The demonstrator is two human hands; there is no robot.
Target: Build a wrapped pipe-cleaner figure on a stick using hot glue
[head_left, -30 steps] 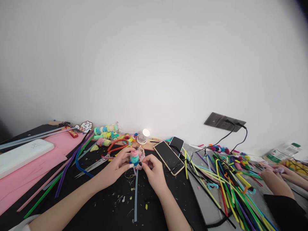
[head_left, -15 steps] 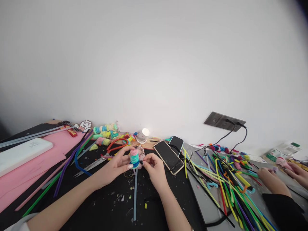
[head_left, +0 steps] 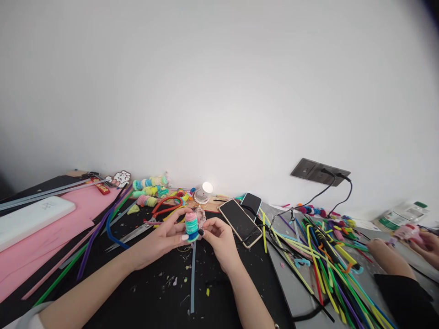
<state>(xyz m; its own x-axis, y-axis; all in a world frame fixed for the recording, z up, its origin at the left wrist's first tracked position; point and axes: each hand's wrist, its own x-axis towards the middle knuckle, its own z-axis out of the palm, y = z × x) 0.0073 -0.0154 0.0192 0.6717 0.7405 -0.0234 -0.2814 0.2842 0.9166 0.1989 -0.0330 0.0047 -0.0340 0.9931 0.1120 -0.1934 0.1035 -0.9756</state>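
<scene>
A small fuzzy roll [head_left: 191,225], banded pink, mint and blue, stands upright between my hands above the black tabletop [head_left: 154,292]. My left hand [head_left: 169,233] is closed on it from the left, thumb near its blue lower end. On its right side, my right hand [head_left: 216,235] has thumb and forefinger pinched at the roll's lower edge, beside a pale pink fuzzy piece [head_left: 201,217] partly hidden behind the roll. What that pinch holds is too small to make out. A grey-blue strip [head_left: 193,278] extends below the roll toward me.
Scissors with orange handles [head_left: 168,204] lie left of my hands, near fuzzy rolls [head_left: 150,183]. Two phones [head_left: 240,223] [head_left: 252,203] and a paper cup [head_left: 203,193] are behind. Rightward are pipe cleaners [head_left: 329,269], cables and another person's hands [head_left: 393,260].
The banded roll has tilted slightly, with small shifts of my fingers around it. At the far right, the other person's hands have raised a pink piece into clearer view.
</scene>
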